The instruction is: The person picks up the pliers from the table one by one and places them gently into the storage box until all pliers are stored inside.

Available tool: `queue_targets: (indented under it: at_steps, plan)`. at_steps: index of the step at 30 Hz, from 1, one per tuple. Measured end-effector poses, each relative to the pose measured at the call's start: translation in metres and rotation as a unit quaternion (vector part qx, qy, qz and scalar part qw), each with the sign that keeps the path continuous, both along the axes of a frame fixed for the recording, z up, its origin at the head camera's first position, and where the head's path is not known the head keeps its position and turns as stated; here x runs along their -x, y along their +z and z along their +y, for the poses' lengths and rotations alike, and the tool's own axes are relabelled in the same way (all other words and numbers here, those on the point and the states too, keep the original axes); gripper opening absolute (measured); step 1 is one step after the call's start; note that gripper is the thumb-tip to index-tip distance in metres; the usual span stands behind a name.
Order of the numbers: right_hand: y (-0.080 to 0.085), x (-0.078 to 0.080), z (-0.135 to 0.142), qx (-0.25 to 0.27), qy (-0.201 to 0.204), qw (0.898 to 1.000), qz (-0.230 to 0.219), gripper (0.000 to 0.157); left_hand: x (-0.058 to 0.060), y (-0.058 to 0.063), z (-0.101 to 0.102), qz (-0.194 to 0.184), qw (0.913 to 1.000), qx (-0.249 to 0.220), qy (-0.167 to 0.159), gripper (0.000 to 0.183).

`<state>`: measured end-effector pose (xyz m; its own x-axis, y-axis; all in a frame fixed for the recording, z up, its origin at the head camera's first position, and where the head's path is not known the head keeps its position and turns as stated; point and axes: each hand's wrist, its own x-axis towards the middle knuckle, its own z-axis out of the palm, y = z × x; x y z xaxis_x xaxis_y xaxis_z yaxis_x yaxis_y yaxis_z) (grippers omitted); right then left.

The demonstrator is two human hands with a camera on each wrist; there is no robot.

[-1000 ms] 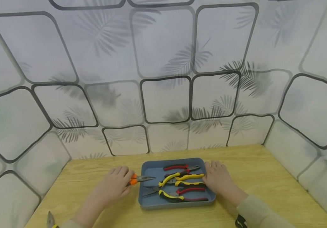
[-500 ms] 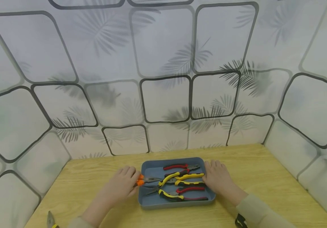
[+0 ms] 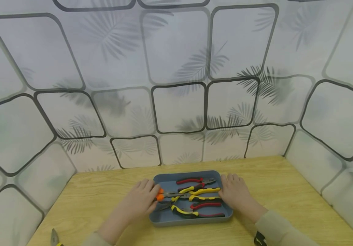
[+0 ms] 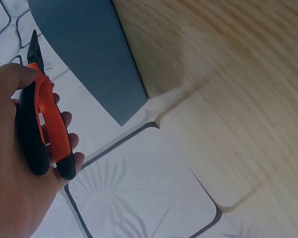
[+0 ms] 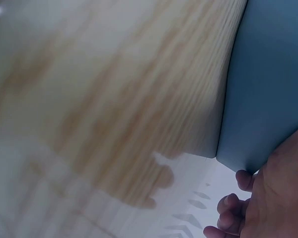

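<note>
My left hand (image 3: 141, 200) grips long-nose pliers (image 4: 52, 119) by their orange and black handles, thumb on one side and fingers round the other. In the head view, their slim nose points right over the left part of a blue-grey tray (image 3: 192, 223) and overlaps a yellow-handled pair inside it. My right hand (image 3: 235, 191) rests against the tray's right side, fingers reaching forward along it; the right wrist view shows the palm beside the outer wall (image 5: 268, 74) with loosely bent fingers. In the tray lie several pliers, among them a red-and-black pair (image 3: 190, 180) and a yellow-and-black pair (image 3: 205, 198).
Another pair of pliers (image 3: 54, 237) with a yellow mark lies on the wooden table (image 3: 96, 191) at the near left, cut by the frame edge. A patterned cloth wall (image 3: 179, 106) stands behind the table and along both sides. Something black (image 3: 260, 239) shows below the right sleeve.
My left hand has moved right with the orange-handled pliers, from beside the tray's left edge to over its left part. My right hand and the tray have stayed in place.
</note>
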<state>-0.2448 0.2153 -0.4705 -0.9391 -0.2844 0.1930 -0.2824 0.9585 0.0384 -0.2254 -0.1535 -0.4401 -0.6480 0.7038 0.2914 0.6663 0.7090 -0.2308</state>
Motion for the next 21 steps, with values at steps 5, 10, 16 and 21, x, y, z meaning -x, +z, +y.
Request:
queue_targets:
  at_steps: [5,10,16,21]
  plan:
    - [0.000,0.000,0.000,0.000,-0.001,1.000,0.002,0.022,0.000,0.002,0.010,0.016,0.9998,0.008,-0.004,0.028]
    - [-0.001,0.001,0.000,0.007,-0.001,1.000,-0.006,0.022,0.001,0.002,0.019,0.005,0.9999,0.016,-0.001,0.029]
    - [-0.002,0.002,0.000,0.016,-0.004,1.000,-0.010,0.020,0.002,0.001,0.025,0.004,0.9997,0.023,0.001,0.031]
    - [-0.002,0.002,0.000,0.020,-0.009,1.000,-0.017,0.019,0.003,-0.001,0.030,0.001,0.9995,0.030,-0.003,0.033]
